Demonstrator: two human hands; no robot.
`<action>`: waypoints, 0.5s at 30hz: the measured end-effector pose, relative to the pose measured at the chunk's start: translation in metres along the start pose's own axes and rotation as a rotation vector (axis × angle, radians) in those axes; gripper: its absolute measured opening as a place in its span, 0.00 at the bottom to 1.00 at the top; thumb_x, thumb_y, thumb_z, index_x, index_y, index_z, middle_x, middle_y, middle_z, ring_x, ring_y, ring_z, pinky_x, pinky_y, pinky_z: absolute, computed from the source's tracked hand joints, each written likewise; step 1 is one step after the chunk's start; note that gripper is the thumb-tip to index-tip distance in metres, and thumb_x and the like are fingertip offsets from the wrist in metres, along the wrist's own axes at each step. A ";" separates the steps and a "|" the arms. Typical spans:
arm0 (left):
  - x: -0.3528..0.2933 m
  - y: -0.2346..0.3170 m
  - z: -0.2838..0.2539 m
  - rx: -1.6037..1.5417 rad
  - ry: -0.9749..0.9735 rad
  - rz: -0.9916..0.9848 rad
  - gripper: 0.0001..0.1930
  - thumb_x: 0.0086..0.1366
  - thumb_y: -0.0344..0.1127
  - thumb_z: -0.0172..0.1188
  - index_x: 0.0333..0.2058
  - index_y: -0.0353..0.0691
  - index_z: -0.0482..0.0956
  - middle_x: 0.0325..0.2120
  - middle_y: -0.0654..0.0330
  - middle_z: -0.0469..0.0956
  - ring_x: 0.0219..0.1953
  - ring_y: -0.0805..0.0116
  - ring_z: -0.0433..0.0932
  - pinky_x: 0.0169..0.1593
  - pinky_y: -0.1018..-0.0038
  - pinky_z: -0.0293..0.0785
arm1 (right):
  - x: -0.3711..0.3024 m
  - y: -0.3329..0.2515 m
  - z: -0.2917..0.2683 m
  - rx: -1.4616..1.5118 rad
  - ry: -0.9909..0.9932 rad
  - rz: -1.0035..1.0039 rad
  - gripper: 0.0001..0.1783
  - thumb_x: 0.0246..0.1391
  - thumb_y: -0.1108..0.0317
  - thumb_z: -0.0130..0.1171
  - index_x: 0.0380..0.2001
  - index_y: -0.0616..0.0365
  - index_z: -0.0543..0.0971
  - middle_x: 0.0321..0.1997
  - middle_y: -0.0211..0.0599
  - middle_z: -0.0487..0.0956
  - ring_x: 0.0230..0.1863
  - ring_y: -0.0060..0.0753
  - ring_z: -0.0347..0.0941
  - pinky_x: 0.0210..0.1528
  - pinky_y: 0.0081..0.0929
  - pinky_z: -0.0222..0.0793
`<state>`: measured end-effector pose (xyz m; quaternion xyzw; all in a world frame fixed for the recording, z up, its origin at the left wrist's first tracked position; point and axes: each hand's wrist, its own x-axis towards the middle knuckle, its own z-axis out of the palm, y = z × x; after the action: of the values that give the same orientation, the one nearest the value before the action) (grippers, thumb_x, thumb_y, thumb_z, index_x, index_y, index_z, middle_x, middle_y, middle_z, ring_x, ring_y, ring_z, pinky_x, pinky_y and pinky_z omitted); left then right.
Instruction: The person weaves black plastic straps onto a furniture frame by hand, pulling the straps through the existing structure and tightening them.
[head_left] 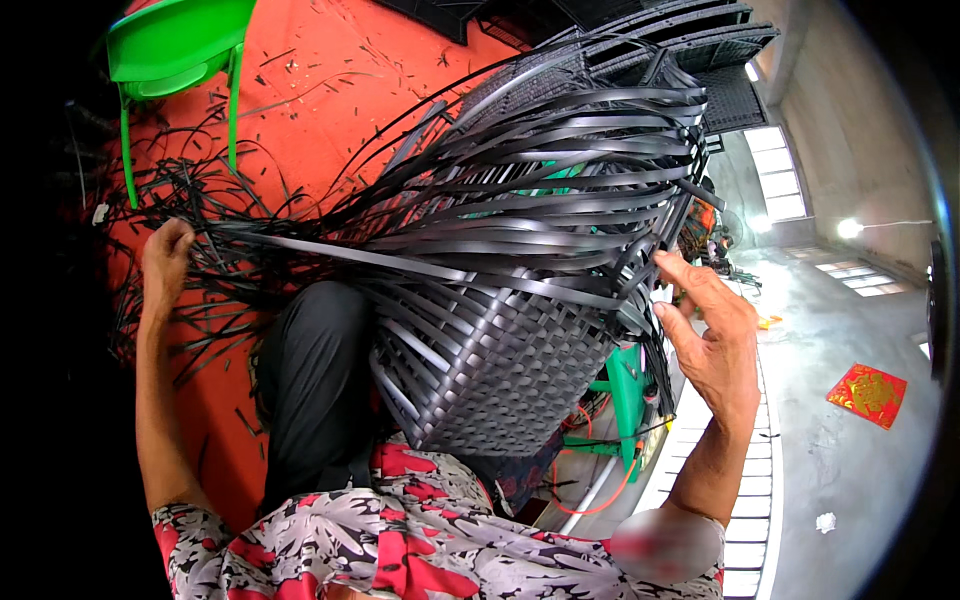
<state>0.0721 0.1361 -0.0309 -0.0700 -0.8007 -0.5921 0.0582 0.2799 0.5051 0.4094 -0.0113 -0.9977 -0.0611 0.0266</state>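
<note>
A dark grey woven panel of flat plastic strips (535, 375) stands tilted in front of me, its lower part tightly woven. From it many loose strips (560, 210) fan out to the left. My left hand (168, 262) is closed at the far left, pinching the end of one flat plastic strip (360, 256) that runs straight back to the panel. My right hand (715, 335) is at the panel's right edge, thumb and forefinger apart beside the strips folded there. Its fingertips are close to that edge; whether they touch it I cannot tell.
A green plastic chair (180, 50) stands at the upper left on the red floor (310, 110), which is littered with strip scraps. Dark woven pieces (690, 45) are stacked behind the panel. A green stand (627, 400) and an orange cable (556, 475) lie below it.
</note>
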 end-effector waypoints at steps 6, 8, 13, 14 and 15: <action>-0.028 -0.074 -0.026 0.422 0.096 -0.020 0.04 0.59 0.27 0.54 0.29 0.32 0.76 0.23 0.51 0.76 0.27 0.53 0.76 0.33 0.62 0.69 | -0.016 -0.006 0.045 0.461 0.021 0.066 0.52 0.37 0.72 0.73 0.66 0.56 0.57 0.48 0.40 0.78 0.38 0.31 0.74 0.46 0.30 0.70; -0.038 -0.112 -0.033 0.440 0.109 -0.196 0.06 0.58 0.29 0.54 0.31 0.33 0.78 0.26 0.48 0.79 0.31 0.46 0.78 0.36 0.59 0.71 | -0.023 -0.014 0.056 0.392 0.070 0.057 0.48 0.34 0.69 0.77 0.61 0.57 0.64 0.45 0.40 0.78 0.38 0.34 0.75 0.45 0.30 0.71; -0.071 -0.178 -0.064 0.592 0.103 -0.383 0.12 0.59 0.40 0.58 0.36 0.39 0.79 0.32 0.47 0.80 0.38 0.45 0.79 0.40 0.55 0.73 | -0.026 0.005 0.056 0.100 0.160 -0.220 0.21 0.32 0.85 0.56 0.35 0.63 0.81 0.35 0.40 0.80 0.38 0.40 0.77 0.42 0.31 0.72; -0.075 -0.175 -0.058 0.667 0.123 -0.456 0.12 0.59 0.41 0.58 0.37 0.40 0.79 0.33 0.47 0.80 0.39 0.44 0.79 0.41 0.54 0.73 | -0.038 0.012 0.049 0.286 0.171 -0.005 0.18 0.38 0.84 0.54 0.36 0.64 0.80 0.33 0.39 0.80 0.34 0.34 0.77 0.38 0.29 0.72; -0.078 -0.177 -0.053 0.741 0.144 -0.530 0.13 0.60 0.41 0.57 0.39 0.41 0.79 0.35 0.47 0.80 0.40 0.44 0.79 0.42 0.53 0.73 | -0.049 0.018 0.045 0.760 0.267 0.304 0.14 0.45 0.82 0.54 0.37 0.66 0.80 0.32 0.38 0.80 0.31 0.29 0.75 0.33 0.25 0.71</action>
<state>0.1169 0.0305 -0.1957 0.2039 -0.9425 -0.2640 -0.0186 0.3274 0.5272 0.3638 -0.1394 -0.9242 0.3142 0.1664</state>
